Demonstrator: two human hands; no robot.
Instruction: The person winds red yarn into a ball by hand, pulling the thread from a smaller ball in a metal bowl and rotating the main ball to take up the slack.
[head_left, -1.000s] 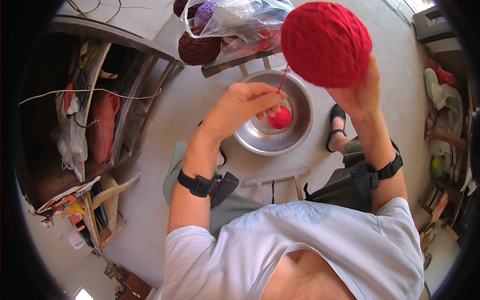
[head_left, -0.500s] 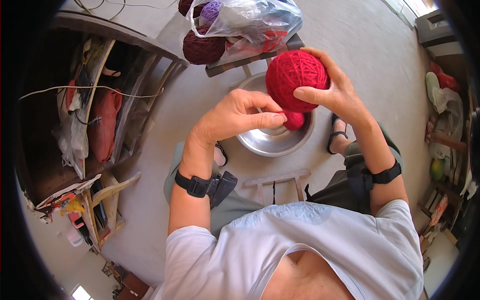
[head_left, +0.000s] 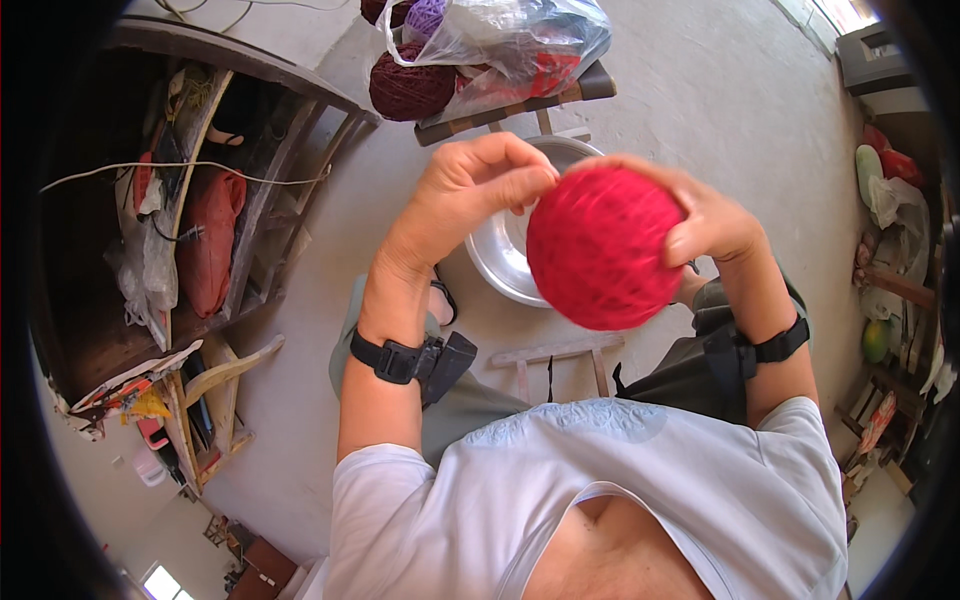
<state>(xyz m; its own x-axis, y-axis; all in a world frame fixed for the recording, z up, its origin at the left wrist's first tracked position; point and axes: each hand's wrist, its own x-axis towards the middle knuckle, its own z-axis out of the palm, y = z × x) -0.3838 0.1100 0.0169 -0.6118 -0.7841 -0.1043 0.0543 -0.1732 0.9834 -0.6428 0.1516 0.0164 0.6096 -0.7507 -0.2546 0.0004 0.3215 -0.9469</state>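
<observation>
A large ball of red yarn (head_left: 605, 250) is held up by my right hand (head_left: 718, 220), its fingers curved over the top and the thumb on the right side. The ball is slightly blurred. At its upper left, my left hand (head_left: 465, 195) is closed in a pinch on the red yarn; the strand itself barely shows between the fingertips. Below and behind the ball is a round metal basin (head_left: 497, 262), partly covered by the ball and my hands. Whatever lies in the basin is mostly hidden.
Beyond the basin, a low stool (head_left: 520, 112) bears a clear plastic bag (head_left: 520, 50), a dark maroon yarn ball (head_left: 410, 85) and a purple one (head_left: 425, 18). A wooden cabinet (head_left: 270, 200) with bags stands at left. A wooden stool bar (head_left: 555, 352) lies between my legs.
My right hand has brought the red ball down toward me and turned it. My left hand has moved up and slightly left. The smaller red ball in the basin is now hidden.
</observation>
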